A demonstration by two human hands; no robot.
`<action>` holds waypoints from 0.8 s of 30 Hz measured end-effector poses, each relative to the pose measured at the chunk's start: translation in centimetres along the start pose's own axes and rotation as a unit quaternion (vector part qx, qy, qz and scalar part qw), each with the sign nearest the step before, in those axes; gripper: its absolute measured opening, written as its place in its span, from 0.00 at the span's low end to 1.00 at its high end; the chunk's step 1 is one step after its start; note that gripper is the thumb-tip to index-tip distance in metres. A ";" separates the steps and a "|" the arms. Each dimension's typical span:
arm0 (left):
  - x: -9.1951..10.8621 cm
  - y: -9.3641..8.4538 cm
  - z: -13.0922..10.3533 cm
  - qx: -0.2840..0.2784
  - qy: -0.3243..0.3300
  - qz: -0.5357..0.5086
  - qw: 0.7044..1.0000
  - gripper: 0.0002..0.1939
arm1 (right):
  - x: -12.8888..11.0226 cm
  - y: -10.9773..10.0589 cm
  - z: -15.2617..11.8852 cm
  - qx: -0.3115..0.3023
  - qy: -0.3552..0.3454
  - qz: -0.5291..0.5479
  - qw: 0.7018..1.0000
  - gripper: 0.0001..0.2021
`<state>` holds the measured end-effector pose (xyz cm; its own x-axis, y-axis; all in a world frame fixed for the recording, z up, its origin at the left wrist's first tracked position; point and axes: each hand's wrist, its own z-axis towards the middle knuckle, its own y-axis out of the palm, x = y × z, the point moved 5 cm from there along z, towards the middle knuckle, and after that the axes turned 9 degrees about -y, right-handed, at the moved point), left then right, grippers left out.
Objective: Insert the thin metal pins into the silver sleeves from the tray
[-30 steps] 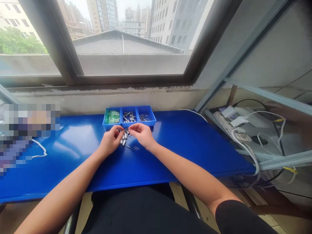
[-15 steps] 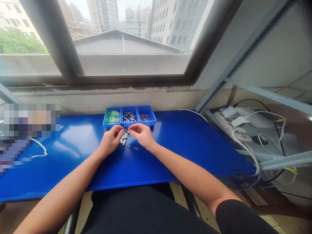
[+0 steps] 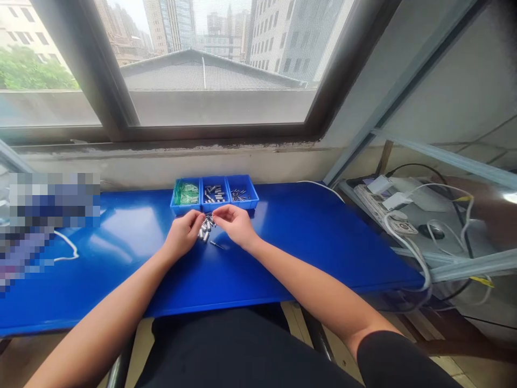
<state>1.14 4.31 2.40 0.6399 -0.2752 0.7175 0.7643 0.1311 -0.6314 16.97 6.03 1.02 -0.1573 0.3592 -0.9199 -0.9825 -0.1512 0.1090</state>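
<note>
Left hand [image 3: 181,231] and right hand [image 3: 235,223]: each appears to pinch one end of a thin metal part [image 3: 208,215] (fine detail too small to read), presumably fingertip-only because it is so slight. The part sits level between them, above loose metal pieces [image 3: 206,229] on the blue table [image 3: 283,253]; low hands likely keep these within reach. One pin [image 3: 217,244] lies apart, nearer the body. Behind, three joined blue bins [image 3: 246,205] seemingly keep kinds separate.

Hands [image 3: 184,231] pinching thin pin [image 3: 208,216] nr metal pcs [image 3: 206,236].
</note>
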 end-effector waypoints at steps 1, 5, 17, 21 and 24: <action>0.0 0.0 0.0 0.000 -0.001 -0.002 1.000 0.15 | 0.0 0.0 0.0 0.001 0.001 0.000 1.000 0.15; 0.2 0.0 -0.1 -0.004 0.000 -0.008 1.000 0.12 | 0.0 -0.1 0.0 0.014 0.008 0.001 1.000 0.15; 0.2 -0.1 0.0 0.003 0.000 -0.003 1.000 0.15 | -0.3 0.0 0.0 0.000 0.003 0.000 1.000 0.14; 0.2 0.0 -0.1 -0.004 -0.002 -0.008 1.000 0.12 | -0.2 0.0 0.0 0.005 0.003 0.001 1.000 0.15; 0.2 0.1 -0.1 -0.002 -0.002 -0.008 1.000 0.11 | -0.1 -0.1 0.0 0.012 0.005 0.002 1.000 0.14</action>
<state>1.27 4.14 2.44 0.6281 -0.2728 0.7287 0.7739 0.1221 -0.6214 17.09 6.02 1.11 -0.1600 0.3500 -0.9230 -0.9841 -0.1300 0.1213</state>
